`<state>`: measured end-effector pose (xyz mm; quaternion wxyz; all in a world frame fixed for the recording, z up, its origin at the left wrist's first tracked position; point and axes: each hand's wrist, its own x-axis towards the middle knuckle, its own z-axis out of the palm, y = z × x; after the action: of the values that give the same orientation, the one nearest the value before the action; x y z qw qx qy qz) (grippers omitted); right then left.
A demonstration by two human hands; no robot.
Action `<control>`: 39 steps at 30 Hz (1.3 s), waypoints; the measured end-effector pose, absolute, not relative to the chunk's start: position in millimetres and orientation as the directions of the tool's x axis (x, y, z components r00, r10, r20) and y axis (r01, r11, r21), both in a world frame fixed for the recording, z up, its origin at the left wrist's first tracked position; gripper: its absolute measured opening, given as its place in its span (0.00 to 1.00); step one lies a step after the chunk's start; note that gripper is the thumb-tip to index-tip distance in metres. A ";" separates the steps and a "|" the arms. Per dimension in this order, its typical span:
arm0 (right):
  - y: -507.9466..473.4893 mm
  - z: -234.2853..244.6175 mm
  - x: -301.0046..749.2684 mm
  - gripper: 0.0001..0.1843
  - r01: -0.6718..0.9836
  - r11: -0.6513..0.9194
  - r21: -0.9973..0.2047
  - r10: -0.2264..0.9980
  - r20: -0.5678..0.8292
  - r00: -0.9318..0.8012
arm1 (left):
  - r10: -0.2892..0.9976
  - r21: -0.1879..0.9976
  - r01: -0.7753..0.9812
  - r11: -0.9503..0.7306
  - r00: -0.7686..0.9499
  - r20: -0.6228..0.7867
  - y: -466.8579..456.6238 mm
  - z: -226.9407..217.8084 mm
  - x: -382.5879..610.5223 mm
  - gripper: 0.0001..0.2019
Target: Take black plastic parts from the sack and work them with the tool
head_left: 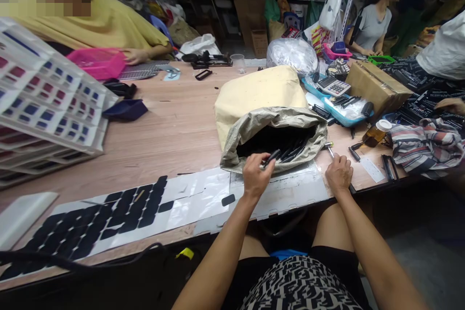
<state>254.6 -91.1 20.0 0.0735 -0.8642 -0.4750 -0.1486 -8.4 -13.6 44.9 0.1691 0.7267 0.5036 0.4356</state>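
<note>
From over here I see the person's left hand (256, 177) pinching a small, elongated black piece (271, 157) at the open mouth of a greyish-beige woven sack (236, 143), with more dark pieces (293, 147) lying inside. The right hand (339, 172) rests, fingers curled, at the edge of the wood-grain table (170, 121), against a slim silver tool with a yellowish end (330, 149); whether it grips that, I can't tell.

A cream sack (259, 89) lies with its mouth gaping toward six o'clock, black pieces (292, 151) inside. One held black piece (273, 156) tilts toward two o'clock; at the sack's four o'clock, a slim metallic rod (331, 152).
</note>
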 end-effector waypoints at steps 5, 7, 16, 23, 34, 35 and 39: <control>-91.4 19.6 255.8 0.18 0.846 -0.533 0.031 0.804 0.330 0.495 | 0.837 0.750 0.393 -0.532 0.379 0.396 -58.9 22.3 -12.1 0.06; -91.6 18.8 256.4 0.18 0.846 -0.532 0.041 0.804 0.341 0.488 | 0.861 0.771 0.418 -0.481 0.389 0.327 -61.0 9.0 -11.1 0.05; -87.2 16.9 259.6 0.19 0.838 -0.545 -0.033 0.787 0.325 0.525 | 0.883 0.797 0.457 -0.394 0.428 0.191 -50.4 -1.5 -10.2 0.07; -120.5 37.9 251.9 0.22 0.801 -0.460 -0.383 0.756 0.305 0.580 | 0.887 0.808 0.453 -0.376 0.428 0.173 -49.1 -4.9 -10.1 0.08; -180.7 53.4 160.8 0.20 0.700 0.101 -0.707 0.932 0.313 0.182 | 0.893 0.824 0.438 -0.359 0.417 0.168 -45.8 -9.2 -7.1 0.09; -180.1 52.2 158.2 0.20 0.715 0.118 -0.689 0.930 0.330 0.165 | 0.892 0.823 0.439 -0.360 0.420 0.166 -45.6 -9.2 -7.0 0.09; -179.4 41.1 153.5 0.22 0.806 0.165 -0.569 0.915 0.393 0.090 | 0.893 0.812 0.451 -0.369 0.414 0.176 -45.9 -6.5 -6.5 0.08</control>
<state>153.5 -179.4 41.1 0.3651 -0.6417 -0.6703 0.0749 -6.5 -45.9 -6.5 0.3495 0.7648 0.4394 0.3161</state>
